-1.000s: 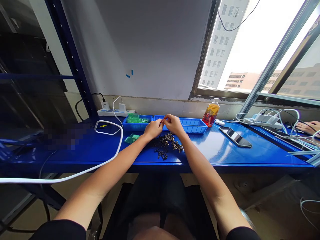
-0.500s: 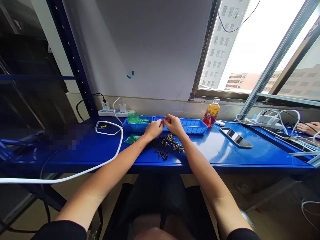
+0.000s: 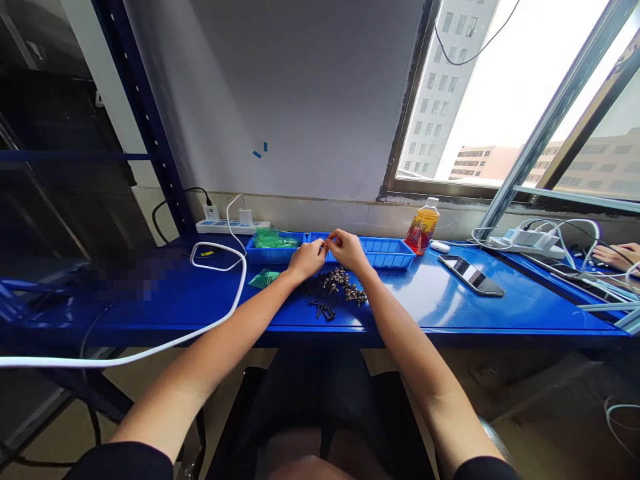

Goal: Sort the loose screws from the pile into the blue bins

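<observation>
My left hand (image 3: 307,259) and my right hand (image 3: 347,251) meet fingertip to fingertip above the front of the blue bins. Both are closed in a pinch; whatever sits between the fingers is too small to make out. Just below them a pile of dark metal screws (image 3: 345,285) lies on the blue table (image 3: 420,310), a few longer ones at its near edge. Left of the pile is a small green packet (image 3: 264,278), partly beside my left wrist. Behind it, a blue bin (image 3: 275,255) holds green plastic bags (image 3: 273,237).
A blue divided bin (image 3: 390,252) stands right of my hands, beside a drink bottle (image 3: 423,227). Farther right lies a phone (image 3: 473,275). A white cable (image 3: 235,300) loops across the left side. Another person's hand (image 3: 617,256) shows at the right edge.
</observation>
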Demonstrator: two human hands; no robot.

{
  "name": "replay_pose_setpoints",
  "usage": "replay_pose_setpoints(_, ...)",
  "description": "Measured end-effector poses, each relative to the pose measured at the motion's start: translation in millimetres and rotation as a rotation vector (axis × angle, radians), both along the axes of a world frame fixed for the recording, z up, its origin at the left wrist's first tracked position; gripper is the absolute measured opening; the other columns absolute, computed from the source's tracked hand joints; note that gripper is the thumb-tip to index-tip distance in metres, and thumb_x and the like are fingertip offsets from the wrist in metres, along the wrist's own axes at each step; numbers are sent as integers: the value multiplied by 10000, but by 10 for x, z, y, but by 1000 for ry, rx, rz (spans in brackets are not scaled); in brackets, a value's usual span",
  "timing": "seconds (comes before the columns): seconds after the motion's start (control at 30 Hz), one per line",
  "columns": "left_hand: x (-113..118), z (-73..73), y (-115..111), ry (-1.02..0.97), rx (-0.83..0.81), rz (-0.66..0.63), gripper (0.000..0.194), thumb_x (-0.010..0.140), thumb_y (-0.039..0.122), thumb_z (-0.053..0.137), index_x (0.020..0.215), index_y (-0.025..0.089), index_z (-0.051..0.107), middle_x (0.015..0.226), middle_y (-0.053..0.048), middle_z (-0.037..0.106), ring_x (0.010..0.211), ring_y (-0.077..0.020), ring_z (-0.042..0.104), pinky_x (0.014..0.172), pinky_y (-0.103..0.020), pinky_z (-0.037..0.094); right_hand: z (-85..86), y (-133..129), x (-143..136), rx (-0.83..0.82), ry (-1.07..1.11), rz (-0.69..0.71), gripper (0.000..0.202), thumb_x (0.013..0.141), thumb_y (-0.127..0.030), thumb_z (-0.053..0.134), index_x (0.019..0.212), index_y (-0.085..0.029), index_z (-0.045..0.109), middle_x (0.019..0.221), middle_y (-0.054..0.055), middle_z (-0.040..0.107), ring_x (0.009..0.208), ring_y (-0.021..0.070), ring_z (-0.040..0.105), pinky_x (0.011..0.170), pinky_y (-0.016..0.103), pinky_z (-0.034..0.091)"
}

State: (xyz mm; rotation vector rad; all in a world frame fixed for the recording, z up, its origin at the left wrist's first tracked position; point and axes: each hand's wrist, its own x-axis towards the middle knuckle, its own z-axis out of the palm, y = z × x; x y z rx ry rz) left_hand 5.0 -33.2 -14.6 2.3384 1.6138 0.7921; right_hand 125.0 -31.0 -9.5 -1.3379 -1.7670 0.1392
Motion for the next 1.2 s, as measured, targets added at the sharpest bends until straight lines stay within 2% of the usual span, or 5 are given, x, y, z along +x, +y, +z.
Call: replay_pose_setpoints(1.2, -9, -4, 2, 2, 1, -11, 281, 915, 283, 345, 933, 194, 612, 839, -77, 711, 847, -256, 659, 699, -314, 464, -16, 21, 11, 4, -23, 4, 89, 733, -197, 513, 694, -193, 593, 516, -59, 505, 512, 101, 445, 515, 216, 283)
